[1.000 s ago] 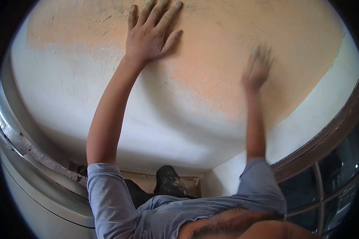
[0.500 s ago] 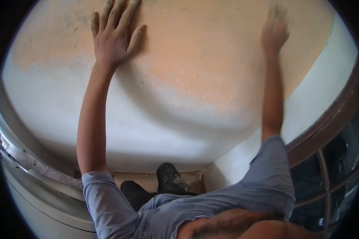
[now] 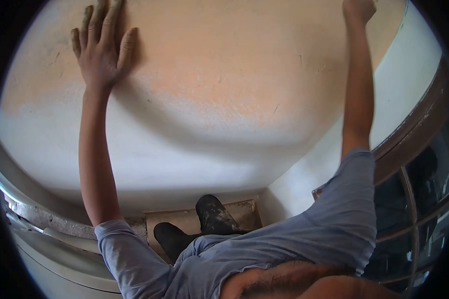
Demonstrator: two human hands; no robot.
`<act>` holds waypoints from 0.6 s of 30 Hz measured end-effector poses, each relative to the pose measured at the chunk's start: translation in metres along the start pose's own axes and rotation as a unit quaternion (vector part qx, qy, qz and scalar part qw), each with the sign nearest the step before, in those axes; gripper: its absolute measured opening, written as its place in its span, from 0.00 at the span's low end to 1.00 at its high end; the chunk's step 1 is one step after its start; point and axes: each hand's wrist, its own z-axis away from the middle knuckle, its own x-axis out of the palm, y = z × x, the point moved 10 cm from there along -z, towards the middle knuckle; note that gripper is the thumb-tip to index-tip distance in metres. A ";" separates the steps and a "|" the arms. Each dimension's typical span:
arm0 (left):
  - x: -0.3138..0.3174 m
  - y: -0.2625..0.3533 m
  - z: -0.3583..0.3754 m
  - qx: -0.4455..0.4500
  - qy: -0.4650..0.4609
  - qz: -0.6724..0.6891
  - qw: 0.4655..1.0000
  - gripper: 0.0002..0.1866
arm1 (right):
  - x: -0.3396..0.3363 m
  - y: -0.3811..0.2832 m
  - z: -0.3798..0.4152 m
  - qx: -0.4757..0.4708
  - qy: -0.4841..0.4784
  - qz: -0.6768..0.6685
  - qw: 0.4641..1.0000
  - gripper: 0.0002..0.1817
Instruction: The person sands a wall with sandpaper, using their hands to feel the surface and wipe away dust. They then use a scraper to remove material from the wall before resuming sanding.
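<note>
My left hand lies flat against the wall at the upper left, its fingers spread and pointing up, with a dusty coating on them. The wall is orange-tan in its upper part and whitish lower down, with a patchy border between the two. My right hand is raised at the top right edge, close to the wall. Only part of it shows, and its fingers run out of the frame, so anything it holds is hidden.
Dark boots stand on a small ledge below. A brown window frame with dark panes is at the right, beside a white side wall. A pale rounded surface curves at the lower left.
In the view, my left hand appears further left, still flat on the wall. My right hand has moved up and right, partly out of frame.
</note>
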 end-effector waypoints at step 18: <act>0.008 -0.005 0.007 0.000 -0.012 -0.004 1.000 0.28 | -0.019 0.116 0.058 -0.003 -0.010 0.119 0.993 0.23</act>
